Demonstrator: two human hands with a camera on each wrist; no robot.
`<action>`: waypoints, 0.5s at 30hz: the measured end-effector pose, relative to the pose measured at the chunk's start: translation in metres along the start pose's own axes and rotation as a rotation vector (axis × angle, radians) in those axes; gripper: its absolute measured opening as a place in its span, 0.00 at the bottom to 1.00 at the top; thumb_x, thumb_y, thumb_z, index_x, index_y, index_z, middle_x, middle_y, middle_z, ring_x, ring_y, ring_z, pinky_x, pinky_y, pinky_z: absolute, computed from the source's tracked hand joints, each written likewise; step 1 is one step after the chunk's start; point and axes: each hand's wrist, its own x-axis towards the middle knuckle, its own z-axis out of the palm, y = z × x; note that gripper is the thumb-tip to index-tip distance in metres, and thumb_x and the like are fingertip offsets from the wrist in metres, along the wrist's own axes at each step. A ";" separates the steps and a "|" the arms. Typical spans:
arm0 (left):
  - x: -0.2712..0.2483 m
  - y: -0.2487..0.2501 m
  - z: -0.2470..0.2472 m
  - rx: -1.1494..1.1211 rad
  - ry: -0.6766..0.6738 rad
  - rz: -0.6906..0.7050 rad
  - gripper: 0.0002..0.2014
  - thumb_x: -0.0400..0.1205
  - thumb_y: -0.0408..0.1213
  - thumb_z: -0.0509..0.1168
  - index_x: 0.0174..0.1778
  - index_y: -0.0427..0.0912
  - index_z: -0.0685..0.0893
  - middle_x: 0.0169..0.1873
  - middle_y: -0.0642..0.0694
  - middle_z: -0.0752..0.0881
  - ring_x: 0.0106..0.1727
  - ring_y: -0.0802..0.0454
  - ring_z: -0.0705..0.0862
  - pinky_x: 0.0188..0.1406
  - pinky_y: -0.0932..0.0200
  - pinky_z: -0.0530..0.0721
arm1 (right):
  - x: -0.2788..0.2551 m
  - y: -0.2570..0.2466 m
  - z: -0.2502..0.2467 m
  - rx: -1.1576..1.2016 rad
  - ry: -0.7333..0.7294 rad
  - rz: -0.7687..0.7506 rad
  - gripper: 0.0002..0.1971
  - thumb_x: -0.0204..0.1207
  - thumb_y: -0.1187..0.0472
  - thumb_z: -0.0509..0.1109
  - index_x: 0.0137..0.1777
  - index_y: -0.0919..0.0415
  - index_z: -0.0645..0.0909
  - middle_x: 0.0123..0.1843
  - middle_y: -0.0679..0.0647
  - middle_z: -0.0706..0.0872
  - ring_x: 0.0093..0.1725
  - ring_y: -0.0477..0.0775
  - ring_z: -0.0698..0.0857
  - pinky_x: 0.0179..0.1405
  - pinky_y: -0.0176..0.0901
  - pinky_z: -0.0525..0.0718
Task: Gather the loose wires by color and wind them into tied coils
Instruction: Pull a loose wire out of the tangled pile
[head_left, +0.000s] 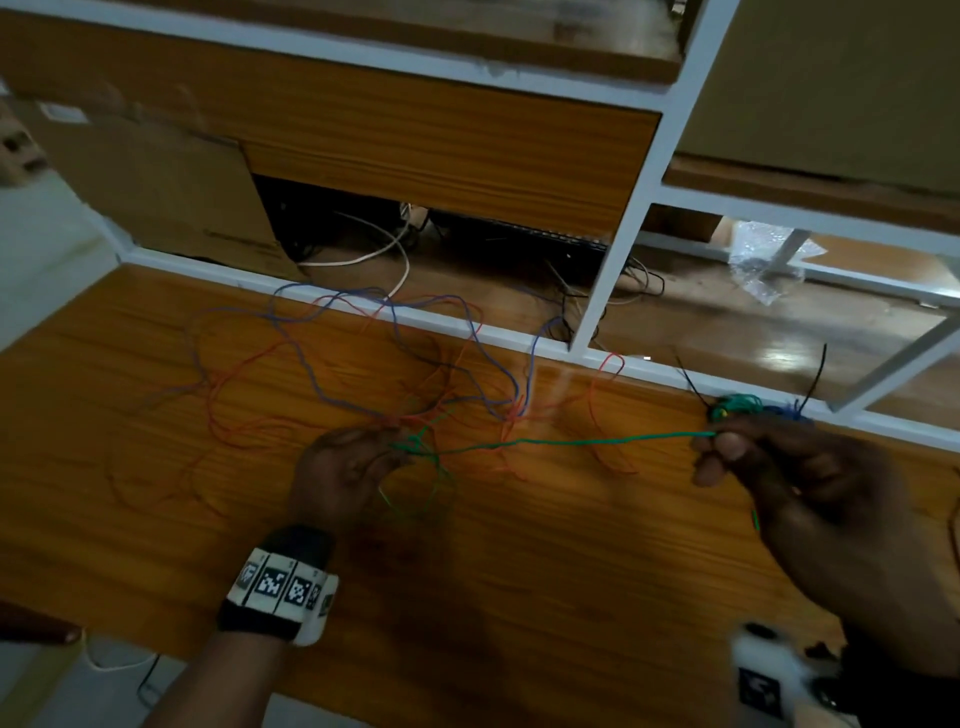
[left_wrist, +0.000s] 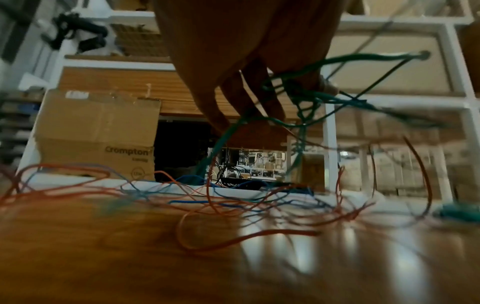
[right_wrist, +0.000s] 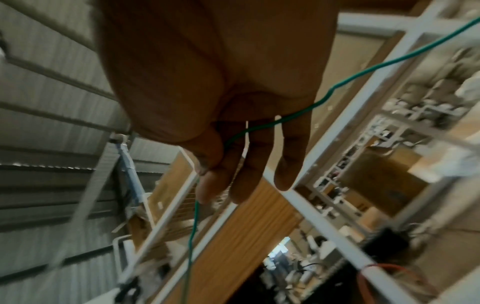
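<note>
A green wire (head_left: 571, 442) stretches taut above the wooden table (head_left: 467, 597) between my two hands. My left hand (head_left: 389, 448) grips its tangled, looped end (left_wrist: 301, 92) just above the table's middle. My right hand (head_left: 719, 441) pinches the other end between thumb and fingers (right_wrist: 207, 160), and the wire (right_wrist: 337, 86) trails on past the palm. Loose red wires (head_left: 249, 415) and blue wires (head_left: 467, 332) sprawl tangled over the back half of the table. A tied green coil (head_left: 737, 404) and a tied blue coil (head_left: 785, 413), both with black zip ties, lie just behind my right hand.
A white metal shelf frame (head_left: 618, 249) borders the table's far edge, with a wooden panel (head_left: 441, 156) behind it. A cardboard box (left_wrist: 98, 131) stands at the back left. Black and white cables (head_left: 384, 249) lie on the floor beyond. Bubble wrap (head_left: 763, 260) sits at the far right.
</note>
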 end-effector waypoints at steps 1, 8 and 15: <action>-0.001 0.002 -0.002 -0.067 -0.001 -0.035 0.17 0.77 0.55 0.64 0.54 0.54 0.93 0.52 0.56 0.90 0.50 0.55 0.88 0.45 0.64 0.83 | 0.000 0.012 0.000 -0.070 -0.038 0.016 0.13 0.82 0.52 0.70 0.37 0.38 0.88 0.47 0.33 0.93 0.43 0.51 0.93 0.47 0.52 0.89; -0.001 0.033 0.006 0.001 -0.101 -0.173 0.16 0.73 0.42 0.72 0.56 0.63 0.89 0.40 0.47 0.94 0.29 0.76 0.78 0.27 0.84 0.68 | 0.002 0.038 0.046 -0.591 -0.588 -0.002 0.35 0.78 0.35 0.73 0.84 0.41 0.70 0.80 0.41 0.78 0.77 0.47 0.75 0.73 0.41 0.75; -0.005 0.055 0.012 0.047 -0.094 -0.241 0.17 0.76 0.39 0.77 0.58 0.62 0.90 0.43 0.51 0.94 0.33 0.50 0.86 0.40 0.63 0.81 | 0.019 0.000 0.146 -0.377 -0.563 -0.133 0.24 0.78 0.35 0.58 0.59 0.48 0.87 0.56 0.49 0.93 0.58 0.58 0.90 0.50 0.57 0.88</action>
